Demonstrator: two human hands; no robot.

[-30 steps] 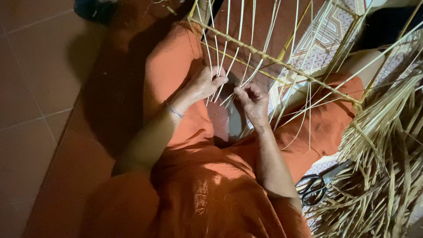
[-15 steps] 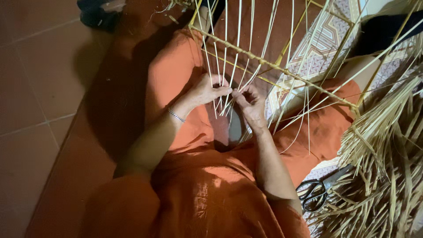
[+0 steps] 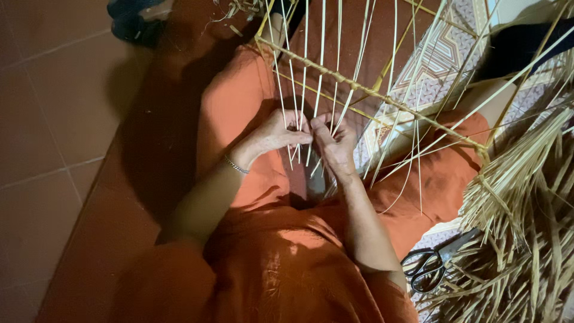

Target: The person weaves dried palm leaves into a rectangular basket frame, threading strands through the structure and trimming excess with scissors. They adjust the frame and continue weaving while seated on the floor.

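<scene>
I sit on the floor in orange clothes with a frame of thin pale cane strips (image 3: 359,90) standing over my lap. A twisted cane bar (image 3: 335,75) runs across the strips. My left hand (image 3: 275,134) pinches a few of the upright strips just below the bar. My right hand (image 3: 335,143) is right beside it, fingers closed on neighbouring strips. The two hands almost touch. A thin bracelet is on my left wrist.
A big pile of dry cane or straw strips (image 3: 526,203) lies to my right. Black-handled scissors (image 3: 430,266) rest by its edge on a patterned mat (image 3: 430,66). Reddish floor tiles (image 3: 42,119) lie to my left, with a dark shoe (image 3: 134,21) at the top.
Both hands have stayed on the strips and worked slightly closer together, fingers shifting along the upright strips. The view has moved in a little.
</scene>
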